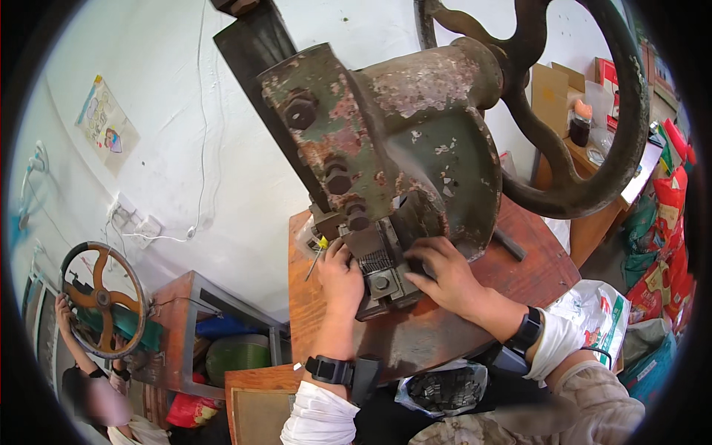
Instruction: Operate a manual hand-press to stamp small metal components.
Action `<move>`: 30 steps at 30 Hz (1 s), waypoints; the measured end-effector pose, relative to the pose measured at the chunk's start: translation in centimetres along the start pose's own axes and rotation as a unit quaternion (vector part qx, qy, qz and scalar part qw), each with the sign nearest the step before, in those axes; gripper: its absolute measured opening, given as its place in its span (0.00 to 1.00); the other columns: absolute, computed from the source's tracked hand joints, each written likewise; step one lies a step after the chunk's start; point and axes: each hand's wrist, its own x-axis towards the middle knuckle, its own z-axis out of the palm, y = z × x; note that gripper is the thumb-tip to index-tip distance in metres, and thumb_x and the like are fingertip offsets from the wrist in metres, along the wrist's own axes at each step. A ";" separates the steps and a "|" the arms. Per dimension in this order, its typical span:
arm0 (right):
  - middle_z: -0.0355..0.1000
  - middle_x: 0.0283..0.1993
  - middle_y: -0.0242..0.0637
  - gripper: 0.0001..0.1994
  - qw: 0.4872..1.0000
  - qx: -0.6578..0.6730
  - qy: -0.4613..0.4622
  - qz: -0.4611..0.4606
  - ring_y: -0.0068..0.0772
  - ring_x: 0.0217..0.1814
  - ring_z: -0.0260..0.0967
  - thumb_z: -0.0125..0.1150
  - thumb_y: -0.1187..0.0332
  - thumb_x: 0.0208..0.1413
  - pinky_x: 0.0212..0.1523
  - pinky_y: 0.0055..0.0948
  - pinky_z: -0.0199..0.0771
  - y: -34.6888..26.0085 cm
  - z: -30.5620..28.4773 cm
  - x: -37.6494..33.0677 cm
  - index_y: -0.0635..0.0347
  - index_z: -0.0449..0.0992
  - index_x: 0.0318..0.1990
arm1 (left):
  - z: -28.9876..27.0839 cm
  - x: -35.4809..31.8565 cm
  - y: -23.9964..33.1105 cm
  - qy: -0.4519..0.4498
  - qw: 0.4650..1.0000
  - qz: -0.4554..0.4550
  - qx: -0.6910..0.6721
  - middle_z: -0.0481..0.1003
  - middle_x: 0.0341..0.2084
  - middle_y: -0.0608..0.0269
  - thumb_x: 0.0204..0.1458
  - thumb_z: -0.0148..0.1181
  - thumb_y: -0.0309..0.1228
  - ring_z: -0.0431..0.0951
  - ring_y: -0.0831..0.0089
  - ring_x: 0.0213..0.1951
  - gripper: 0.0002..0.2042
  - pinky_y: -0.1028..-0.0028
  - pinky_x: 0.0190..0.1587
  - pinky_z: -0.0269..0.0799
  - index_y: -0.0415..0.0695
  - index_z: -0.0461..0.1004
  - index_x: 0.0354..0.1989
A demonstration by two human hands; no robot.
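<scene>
Right hand (445, 278) at green press (348, 126), dark bar (509, 245) and handwheel (635, 96) beyond

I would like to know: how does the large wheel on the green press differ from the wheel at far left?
The large wheel is dark grey-brown; the left wheel has orange-brown spokes.
The large wheel is cut off by the picture's top; the left wheel shows its full circle.
The large wheel looks bigger in view than the left wheel.
Both have curved spokes.
</scene>
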 end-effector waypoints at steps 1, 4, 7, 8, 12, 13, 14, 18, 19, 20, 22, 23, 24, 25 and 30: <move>0.67 0.44 0.47 0.18 1.000 0.002 0.004 0.027 0.51 0.48 0.64 0.66 0.68 0.42 0.48 0.39 0.66 0.3 0.4 0.3 0.62 0.72 0.42 | 0.2 0.0 2.0 0.022 0.996 0.002 0.083 0.72 0.42 0.54 0.43 0.55 0.21 0.65 0.54 0.50 0.16 0.62 0.53 0.60 0.39 0.72 0.43; 0.67 0.46 0.48 0.24 0.997 0.007 0.002 0.074 0.52 0.51 0.63 0.68 0.64 0.39 0.50 0.39 0.65 0.8 1.9 1.4 0.64 0.71 0.45 | 0.2 0.0 2.3 0.057 0.995 -0.034 0.073 0.71 0.41 0.54 0.43 0.56 0.21 0.68 0.53 0.47 0.15 0.62 0.51 0.62 0.40 0.74 0.42; 0.67 0.47 0.49 0.31 0.994 0.005 -0.009 0.110 0.51 0.52 0.63 0.71 0.62 0.34 0.51 0.39 0.65 0.5 3.2 2.5 0.65 0.68 0.47 | -0.1 -0.3 -0.2 -0.011 0.994 -0.087 -0.064 0.69 0.43 0.52 0.45 0.56 0.21 0.68 0.55 0.48 0.17 0.63 0.51 0.63 0.43 0.72 0.47; 0.67 0.47 0.50 0.34 0.992 -0.003 -0.013 0.125 0.50 0.53 0.63 0.73 0.61 0.31 0.52 0.38 0.65 0.4 3.6 2.9 0.66 0.67 0.49 | -0.1 -0.7 -0.5 -0.007 0.992 -0.080 -0.095 0.69 0.43 0.50 0.46 0.55 0.21 0.68 0.55 0.48 0.18 0.65 0.51 0.63 0.44 0.71 0.48; 0.64 0.50 0.53 0.35 0.985 0.025 -0.072 0.152 0.53 0.54 0.60 0.72 0.61 0.31 0.53 0.39 0.63 1.0 3.6 4.3 0.66 0.65 0.50 | 0.4 -0.7 0.9 0.039 0.993 -0.071 -0.087 0.68 0.43 0.47 0.47 0.56 0.22 0.68 0.55 0.48 0.17 0.66 0.52 0.63 0.44 0.72 0.48; 0.64 0.50 0.52 0.36 0.983 0.027 -0.074 0.163 0.53 0.54 0.61 0.73 0.61 0.30 0.53 0.39 0.63 0.9 3.5 4.4 0.66 0.65 0.50 | 0.2 -0.7 0.9 0.041 0.993 -0.073 -0.088 0.68 0.43 0.47 0.47 0.56 0.22 0.68 0.55 0.48 0.17 0.66 0.52 0.63 0.44 0.72 0.48; 0.64 0.50 0.52 0.36 0.981 0.030 -0.076 0.174 0.52 0.53 0.61 0.73 0.62 0.29 0.53 0.39 0.63 0.7 3.4 4.4 0.66 0.65 0.50 | 0.1 -0.8 0.9 0.018 0.996 -0.057 -0.067 0.68 0.44 0.48 0.47 0.55 0.23 0.68 0.55 0.48 0.18 0.67 0.52 0.63 0.45 0.71 0.49; 0.64 0.50 0.51 0.38 0.980 0.035 -0.067 0.185 0.52 0.54 0.60 0.73 0.61 0.28 0.54 0.40 0.62 0.0 3.8 4.8 0.65 0.64 0.51 | -0.3 -0.9 2.6 -0.004 0.998 -0.028 0.047 0.68 0.47 0.49 0.47 0.56 0.23 0.67 0.55 0.50 0.19 0.67 0.52 0.63 0.46 0.70 0.50; 0.64 0.50 0.51 0.38 0.982 0.018 -0.056 0.177 0.52 0.55 0.59 0.73 0.60 0.28 0.55 0.40 0.61 0.1 4.2 4.9 0.65 0.64 0.52 | -0.2 -0.9 3.0 -0.003 0.999 -0.029 0.046 0.68 0.47 0.49 0.47 0.56 0.23 0.67 0.55 0.50 0.19 0.67 0.52 0.63 0.46 0.70 0.50; 0.64 0.50 0.51 0.39 0.985 0.000 -0.045 0.170 0.51 0.56 0.59 0.73 0.60 0.28 0.56 0.41 0.61 0.2 4.3 4.9 0.64 0.63 0.52 | -0.1 -0.9 3.3 0.005 0.997 -0.059 0.047 0.68 0.48 0.49 0.47 0.55 0.23 0.66 0.55 0.51 0.18 0.67 0.53 0.61 0.47 0.70 0.50; 0.63 0.51 0.51 0.39 0.984 0.013 -0.059 0.169 0.51 0.57 0.58 0.72 0.60 0.29 0.56 0.41 0.60 -0.2 4.0 5.2 0.64 0.63 0.52 | 0.0 -0.9 2.7 0.016 0.995 -0.089 0.049 0.68 0.48 0.49 0.48 0.55 0.23 0.65 0.55 0.52 0.18 0.68 0.54 0.60 0.47 0.71 0.50; 0.63 0.51 0.51 0.38 0.983 0.026 -0.071 0.170 0.51 0.58 0.57 0.72 0.60 0.29 0.57 0.42 0.59 -0.3 3.9 5.4 0.64 0.63 0.53 | 0.3 -0.8 1.2 0.003 0.986 -0.103 -0.135 0.68 0.48 0.49 0.48 0.54 0.24 0.64 0.55 0.53 0.18 0.67 0.56 0.58 0.47 0.71 0.50; 0.63 0.51 0.51 0.38 0.983 0.026 -0.071 0.170 0.51 0.58 0.57 0.72 0.60 0.29 0.57 0.42 0.59 -0.3 4.1 5.1 0.64 0.63 0.53 | 0.3 -0.7 0.5 -0.011 0.943 -0.113 -0.314 0.69 0.47 0.50 0.49 0.53 0.24 0.63 0.55 0.55 0.17 0.67 0.57 0.56 0.47 0.71 0.50; 0.63 0.52 0.51 0.38 0.984 0.003 -0.058 0.166 0.51 0.57 0.58 0.71 0.61 0.30 0.57 0.41 0.60 -0.3 4.5 4.8 0.64 0.63 0.53 | 0.3 -0.8 0.0 -0.011 0.943 -0.112 -0.313 0.69 0.47 0.50 0.49 0.53 0.24 0.63 0.55 0.55 0.17 0.67 0.57 0.56 0.47 0.71 0.50; 0.63 0.52 0.51 0.38 0.984 0.084 -0.046 0.150 0.51 0.55 0.60 0.71 0.62 0.30 0.56 0.39 0.61 1.9 3.8 4.1 0.65 0.63 0.53 | 0.1 -1.1 1.0 -0.016 0.999 0.019 0.035 0.71 0.43 0.52 0.48 0.53 0.24 0.64 0.57 0.54 0.18 0.66 0.58 0.54 0.47 0.71 0.50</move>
